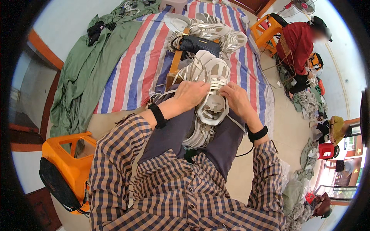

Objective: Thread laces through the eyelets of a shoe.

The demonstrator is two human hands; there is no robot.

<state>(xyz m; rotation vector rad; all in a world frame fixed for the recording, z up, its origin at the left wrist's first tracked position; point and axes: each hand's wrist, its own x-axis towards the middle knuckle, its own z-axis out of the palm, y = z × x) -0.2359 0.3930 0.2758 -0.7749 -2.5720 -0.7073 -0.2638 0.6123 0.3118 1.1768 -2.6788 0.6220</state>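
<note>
A white and beige sneaker (216,103) rests in front of me, toe pointing away and heel opening toward my lap. White shoelaces (217,82) cross its tongue. My left hand (192,94) pinches at the lace on the left side, fingers closed. On the right edge of the lacing, my right hand (236,98) is closed too, its fingertips at the lace. Just beyond lie more pale sneakers (187,72), partly covered by this one. Between my thighs sits another bundle of light sneakers or laces (198,134), half hidden.
Beyond the shoes, a black quilted pouch (200,45) lies by a wooden bar (176,61), with more sneakers (210,30) behind. A striped sheet (133,73) and green cloth (86,65) spread out. An orange stool (73,169) stands left; a person in red (298,44) works at right.
</note>
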